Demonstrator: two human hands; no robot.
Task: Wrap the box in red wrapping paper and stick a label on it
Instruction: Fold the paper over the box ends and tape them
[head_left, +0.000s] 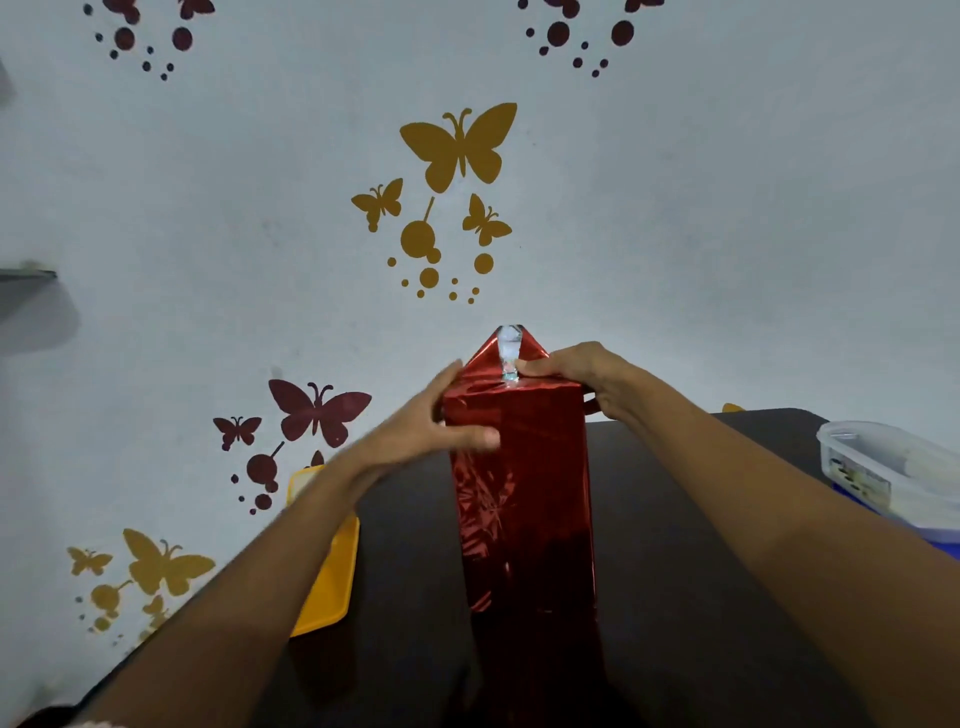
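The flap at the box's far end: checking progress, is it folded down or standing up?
Standing up: the pointed flap rises above the box, tape on its tip.

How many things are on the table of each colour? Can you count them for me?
Red: 1, the wrapped box
Yellow: 1, the tray at the left edge
Clear: 1, the plastic tub
Blue: 1, a blue thing under the tub, mostly hidden
Total: 4
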